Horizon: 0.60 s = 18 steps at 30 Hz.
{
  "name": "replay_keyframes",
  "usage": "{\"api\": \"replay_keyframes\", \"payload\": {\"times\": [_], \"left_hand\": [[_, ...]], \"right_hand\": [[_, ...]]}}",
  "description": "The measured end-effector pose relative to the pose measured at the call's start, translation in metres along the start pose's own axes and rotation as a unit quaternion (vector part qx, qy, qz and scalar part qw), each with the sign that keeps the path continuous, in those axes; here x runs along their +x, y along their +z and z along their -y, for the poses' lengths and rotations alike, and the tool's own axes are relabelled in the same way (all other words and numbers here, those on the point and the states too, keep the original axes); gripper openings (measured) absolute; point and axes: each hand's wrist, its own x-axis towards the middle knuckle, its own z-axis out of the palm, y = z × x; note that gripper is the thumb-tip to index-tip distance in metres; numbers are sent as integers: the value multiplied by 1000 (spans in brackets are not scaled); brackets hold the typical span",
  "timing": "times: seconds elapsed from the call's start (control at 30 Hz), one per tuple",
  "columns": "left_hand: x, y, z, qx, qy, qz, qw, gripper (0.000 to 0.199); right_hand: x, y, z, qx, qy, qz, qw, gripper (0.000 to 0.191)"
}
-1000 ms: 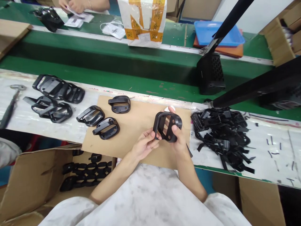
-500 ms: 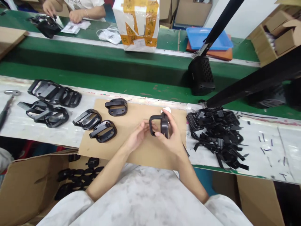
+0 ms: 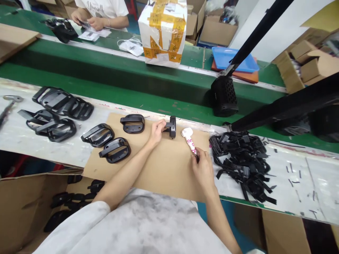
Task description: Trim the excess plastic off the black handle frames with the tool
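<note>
My left hand (image 3: 158, 132) is closed round the handle of a black plastic part (image 3: 172, 127), held on its side near the back edge of a cardboard sheet (image 3: 164, 165). My right hand (image 3: 203, 165) grips the dark lower end of a hammer (image 3: 189, 138) whose head and upper shaft are wrapped in white material with pink lettering. Left on the sheet are a black handled part (image 3: 132, 123), another in front of it (image 3: 115, 150) and one at the sheet's left edge (image 3: 97, 135). A tangled pile of black strips (image 3: 242, 158) lies right of the sheet.
More black parts (image 3: 62, 102) and a metal hammer (image 3: 10, 102) lie at the left. An open carton (image 3: 23, 208) stands below the bench. Black posts (image 3: 286, 102) cross the right side. Across the green bench, a person (image 3: 106, 16) works beside a taped box (image 3: 162, 33).
My left hand has taken the black part from my right hand and moved it back, turned on its side. My right hand has let go of it and closed on the wrapped hammer.
</note>
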Motion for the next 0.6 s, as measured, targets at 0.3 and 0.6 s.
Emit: {"api": "replay_keyframes", "payload": {"times": [0.3, 0.6], "left_hand": [[-10, 1, 17, 48, 10, 42, 998, 65], [-12, 8, 12, 58, 19, 39, 997, 60]], "right_hand": [[-8, -8, 13, 418, 176, 220, 864, 44], [-1, 0, 23, 325, 145, 169, 919, 62]]}}
